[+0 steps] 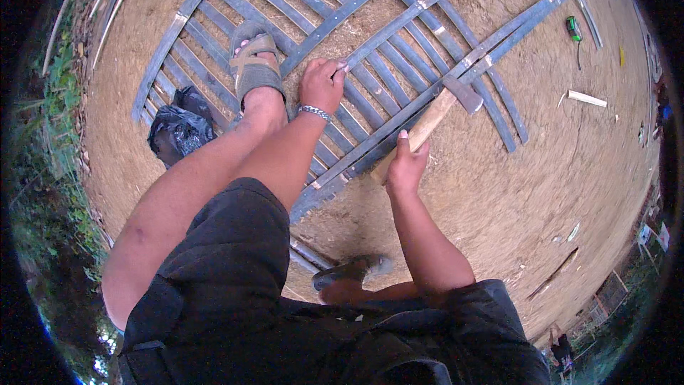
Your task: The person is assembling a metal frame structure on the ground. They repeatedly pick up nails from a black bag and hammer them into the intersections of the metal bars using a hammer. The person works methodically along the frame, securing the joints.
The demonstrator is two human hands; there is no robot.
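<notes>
A hatchet (432, 118) with a pale wooden handle is in my right hand (407, 165), fingers wrapped around the lower handle. Its grey metal head lies over the edge of a frame of dark blue-grey slats (399, 25) on the ground. My left hand (323, 84), with a chain bracelet at the wrist, rests at one of the long slats. Its thumb and fingers are pinched together at the slat's end; whatever small thing they hold is too small to make out. My left sandalled foot (255, 64) stands on the slats beside that hand.
A black plastic bag (179, 132) lies at the frame's left edge. On the dirt to the right are a green and black tape measure (572, 28) and a pale wood piece (587, 98). My other foot (353, 271) is below. Plants (50, 110) border the left side.
</notes>
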